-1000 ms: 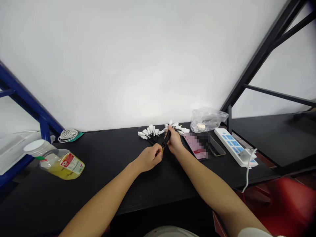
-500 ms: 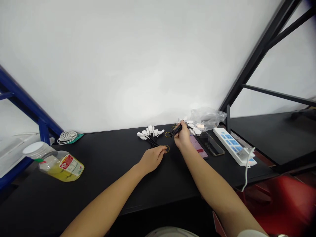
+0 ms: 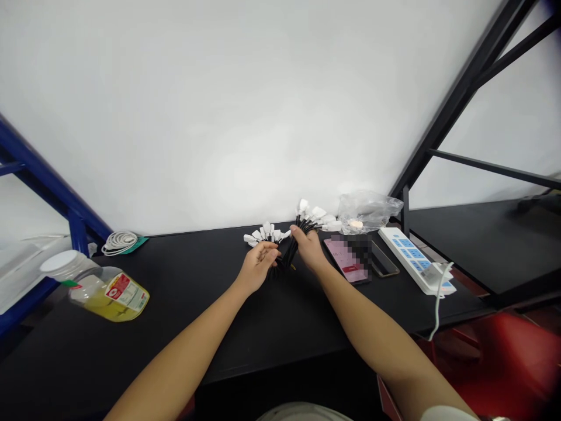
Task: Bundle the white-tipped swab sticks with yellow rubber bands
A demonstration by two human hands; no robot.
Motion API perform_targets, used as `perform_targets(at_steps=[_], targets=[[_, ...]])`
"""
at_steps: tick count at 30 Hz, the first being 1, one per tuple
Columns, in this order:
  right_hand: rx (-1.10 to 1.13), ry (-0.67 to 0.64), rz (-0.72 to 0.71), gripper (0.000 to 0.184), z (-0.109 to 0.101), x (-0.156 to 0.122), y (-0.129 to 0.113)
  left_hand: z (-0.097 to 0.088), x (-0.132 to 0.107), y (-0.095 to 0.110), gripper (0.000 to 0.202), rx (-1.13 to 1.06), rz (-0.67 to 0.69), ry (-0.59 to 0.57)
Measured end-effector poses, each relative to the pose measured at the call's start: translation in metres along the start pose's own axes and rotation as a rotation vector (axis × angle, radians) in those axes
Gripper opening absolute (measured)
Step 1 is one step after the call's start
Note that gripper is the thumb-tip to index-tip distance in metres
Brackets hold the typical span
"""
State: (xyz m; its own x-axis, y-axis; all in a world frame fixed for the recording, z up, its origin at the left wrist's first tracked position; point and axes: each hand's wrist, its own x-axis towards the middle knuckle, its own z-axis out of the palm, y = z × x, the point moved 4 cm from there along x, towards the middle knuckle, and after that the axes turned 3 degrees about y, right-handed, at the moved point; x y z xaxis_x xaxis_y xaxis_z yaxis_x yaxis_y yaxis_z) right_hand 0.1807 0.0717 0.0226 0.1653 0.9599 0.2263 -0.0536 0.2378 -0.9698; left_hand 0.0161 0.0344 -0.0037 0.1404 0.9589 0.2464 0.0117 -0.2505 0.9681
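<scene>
Outstretched, right hand (image 3: pixel 309 248) grips cable bundle (image 3: pixel 314 215), left hand (image 3: pixel 258 264) alongside.

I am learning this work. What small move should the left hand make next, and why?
Probably close on the lower end of the cable bundle: the right hand holds it tilted up by the middle, and the left hand is loosely open beside it.

The cable bundle (image 3: pixel 308 220) is black with white plugs, on a black desk (image 3: pixel 197 280). The power strip (image 3: pixel 414 257) is white with blue sockets; the jar (image 3: pixel 105 290) holds yellow, its label red and white.
</scene>
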Motion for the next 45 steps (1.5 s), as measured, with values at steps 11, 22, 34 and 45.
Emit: perform_targets(at_steps=[11,22,34,45], targets=[[-0.469,-0.382,0.09,0.045,0.022,-0.027,0.001,0.015,-0.009,0.006,0.043,0.12,-0.227,-0.358],[-0.237,-0.653,0.032,0.055,0.022,-0.016,-0.004,-0.019,0.006,0.016,0.048,-0.473,-0.282,-0.083],[-1.072,-0.547,-0.165,0.032,-0.007,0.007,0.011,-0.128,0.03,-0.028,0.033,-0.39,-0.52,0.714],[-1.109,-0.639,-0.179,0.032,-0.003,0.004,0.019,-0.199,0.026,-0.057,0.032,1.03,-0.762,0.084]])
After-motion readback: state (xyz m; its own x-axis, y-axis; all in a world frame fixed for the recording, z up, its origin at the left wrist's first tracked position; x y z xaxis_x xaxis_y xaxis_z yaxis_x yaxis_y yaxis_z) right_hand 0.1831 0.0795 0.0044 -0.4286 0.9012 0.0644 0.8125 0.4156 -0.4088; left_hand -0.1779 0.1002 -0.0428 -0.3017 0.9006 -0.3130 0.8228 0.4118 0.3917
